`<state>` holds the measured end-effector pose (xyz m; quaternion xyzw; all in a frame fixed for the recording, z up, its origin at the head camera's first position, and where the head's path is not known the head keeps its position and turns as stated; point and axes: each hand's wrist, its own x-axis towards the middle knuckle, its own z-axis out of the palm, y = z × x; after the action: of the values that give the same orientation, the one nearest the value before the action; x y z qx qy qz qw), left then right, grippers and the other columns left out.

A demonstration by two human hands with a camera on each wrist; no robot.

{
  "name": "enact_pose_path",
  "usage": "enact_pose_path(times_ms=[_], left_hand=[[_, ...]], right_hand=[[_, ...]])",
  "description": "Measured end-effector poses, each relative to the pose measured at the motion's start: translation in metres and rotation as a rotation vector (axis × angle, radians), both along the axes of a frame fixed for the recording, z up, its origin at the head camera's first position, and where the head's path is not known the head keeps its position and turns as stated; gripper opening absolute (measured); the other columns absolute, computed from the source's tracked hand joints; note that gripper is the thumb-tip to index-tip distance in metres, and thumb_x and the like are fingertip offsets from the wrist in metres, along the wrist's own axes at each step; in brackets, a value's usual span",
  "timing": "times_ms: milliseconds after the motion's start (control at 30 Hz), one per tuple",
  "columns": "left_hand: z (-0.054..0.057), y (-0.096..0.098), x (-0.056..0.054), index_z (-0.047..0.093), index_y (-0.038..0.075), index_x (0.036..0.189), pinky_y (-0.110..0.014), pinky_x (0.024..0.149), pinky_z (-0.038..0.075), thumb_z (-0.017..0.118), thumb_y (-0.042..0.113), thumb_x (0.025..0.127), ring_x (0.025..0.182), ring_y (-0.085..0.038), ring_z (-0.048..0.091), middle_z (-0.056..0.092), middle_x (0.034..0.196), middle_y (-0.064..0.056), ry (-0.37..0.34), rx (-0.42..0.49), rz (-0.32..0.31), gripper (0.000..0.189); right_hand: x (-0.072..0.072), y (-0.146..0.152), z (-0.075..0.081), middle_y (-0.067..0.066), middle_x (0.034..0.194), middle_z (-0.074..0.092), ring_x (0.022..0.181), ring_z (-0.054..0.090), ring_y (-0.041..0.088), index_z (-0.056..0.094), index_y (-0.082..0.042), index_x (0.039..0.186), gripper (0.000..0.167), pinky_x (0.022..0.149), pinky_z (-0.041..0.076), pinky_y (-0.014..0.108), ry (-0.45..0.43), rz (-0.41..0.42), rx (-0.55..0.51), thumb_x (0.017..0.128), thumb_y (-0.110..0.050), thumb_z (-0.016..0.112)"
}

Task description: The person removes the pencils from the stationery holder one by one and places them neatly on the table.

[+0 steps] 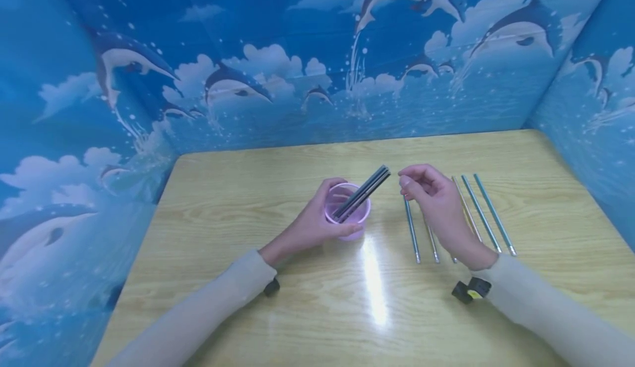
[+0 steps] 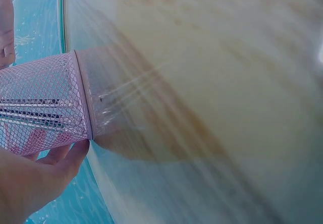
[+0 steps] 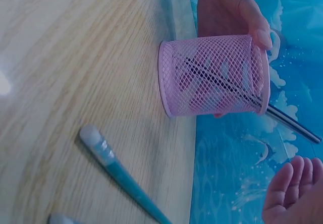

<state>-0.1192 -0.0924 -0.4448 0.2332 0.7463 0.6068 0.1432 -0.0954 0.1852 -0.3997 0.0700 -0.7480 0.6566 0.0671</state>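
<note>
In the middle of the frame, just in front of me, the person's left hand [image 1: 317,215] wraps its fingers and thumb around a pink, round mesh cup [image 1: 353,236], where a bundle of slim dark pencils [image 1: 362,193] leans towards the upper right. Right of centre, the right hand [image 1: 441,207] hangs, fingers loosely bent (and free, as far as I can see), above slender blue and gold-coloured pencils [image 1: 481,213] on the pale wood-grain table [image 1: 248,190]

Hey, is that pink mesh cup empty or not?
Not empty: several dark pencils lean inside the pink mesh cup, showing through its sides.
</note>
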Motion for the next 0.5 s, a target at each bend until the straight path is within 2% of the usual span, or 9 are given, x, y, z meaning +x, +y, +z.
enact_pose_path(times_ms=[100,233,500], left_hand=[[0.001,0.000,0.000,0.040,0.024,0.155,-0.044,0.112,0.053,0.096,0.018,0.085,0.134,-0.027,0.061,0.061,0.145,-0.002,0.003,-0.007,0.006,0.090],[0.001,0.000,0.000,0.040,0.022,0.155,-0.042,0.111,0.054,0.096,0.017,0.085,0.134,-0.026,0.061,0.061,0.145,-0.003,0.005,-0.011,0.012,0.090],[0.000,-0.001,-0.001,0.041,0.023,0.153,-0.043,0.111,0.054,0.096,0.019,0.085,0.134,-0.026,0.060,0.061,0.144,-0.002,0.009,-0.017,0.013,0.088]], right_hand=[[0.000,-0.008,0.000,0.008,0.108,0.070,0.094,0.069,0.021,0.066,0.007,0.128,0.030,0.083,0.062,0.024,-0.022,0.033,0.024,0.110,-0.017,0.069],[-0.002,-0.015,0.001,0.009,0.109,0.070,0.095,0.069,0.022,0.068,0.003,0.125,0.030,0.079,0.061,0.023,-0.041,0.033,0.062,0.108,-0.020,0.073],[-0.006,-0.022,0.000,0.010,0.105,0.072,0.089,0.068,0.018,0.069,0.004,0.119,0.025,0.073,0.059,0.021,0.000,0.010,0.078,0.104,-0.014,0.077]])
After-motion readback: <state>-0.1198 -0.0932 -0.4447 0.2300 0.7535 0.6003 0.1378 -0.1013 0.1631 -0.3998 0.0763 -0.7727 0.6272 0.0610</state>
